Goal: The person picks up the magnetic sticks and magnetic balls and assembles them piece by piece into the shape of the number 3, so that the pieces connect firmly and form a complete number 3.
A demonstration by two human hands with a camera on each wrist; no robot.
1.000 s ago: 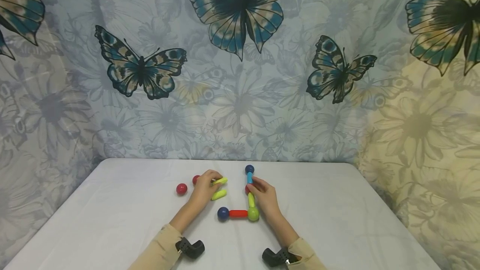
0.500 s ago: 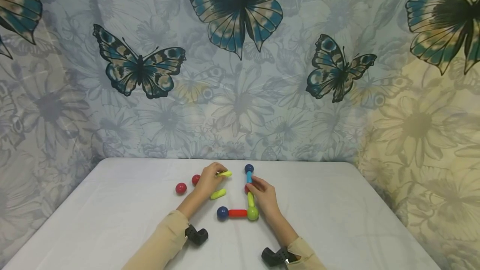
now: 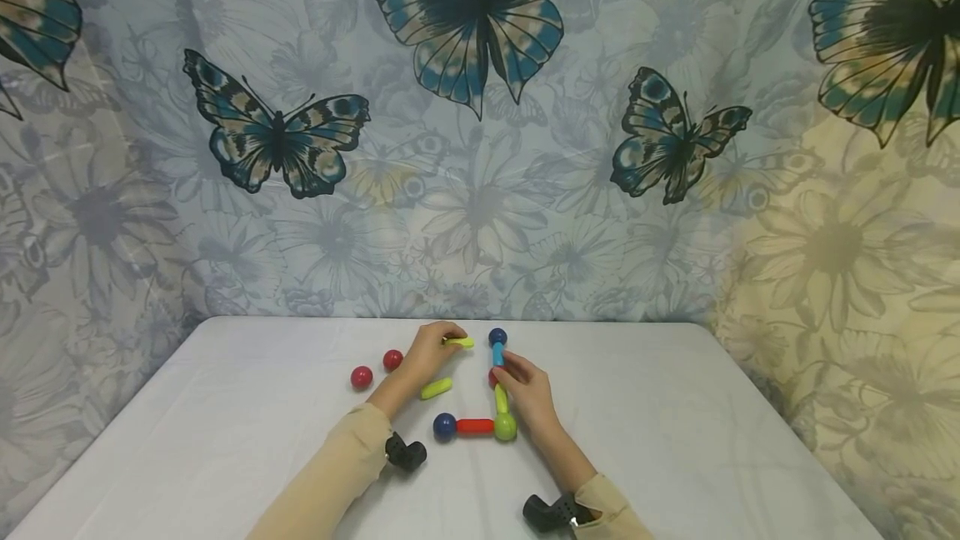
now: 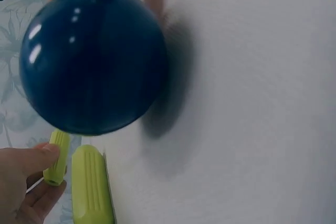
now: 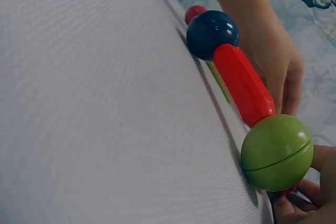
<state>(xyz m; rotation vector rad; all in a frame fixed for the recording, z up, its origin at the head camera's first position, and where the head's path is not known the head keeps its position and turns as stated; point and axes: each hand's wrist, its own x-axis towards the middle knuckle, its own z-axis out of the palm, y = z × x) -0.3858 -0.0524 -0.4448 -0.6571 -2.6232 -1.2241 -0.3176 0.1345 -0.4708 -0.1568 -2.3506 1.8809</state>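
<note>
In the head view my left hand [image 3: 429,354] pinches a yellow-green rod [image 3: 461,342] between thumb and fingers, near the table's far edge. My right hand [image 3: 531,392] holds a red ball [image 3: 492,377] in an L-shaped chain of toy balls and rods. From that ball a light-blue rod [image 3: 498,354] runs to a dark blue ball [image 3: 498,337]. Toward me, another yellow-green rod [image 3: 501,399] leads to a green ball [image 3: 506,427], then a red rod [image 3: 476,426] and a second blue ball [image 3: 445,427]. This ball looms large in the left wrist view.
Two loose red balls, one nearer [image 3: 362,377] and one farther [image 3: 392,359], lie left of the left hand. A loose yellow-green rod [image 3: 437,388] lies beside the left forearm. A butterfly-print cloth [image 3: 480,257] hangs behind the white table [image 3: 660,440].
My left hand has moved away from me and to the right, carrying the yellow-green rod off from beside the loose one. The right hand and the chain have stayed in place.
</note>
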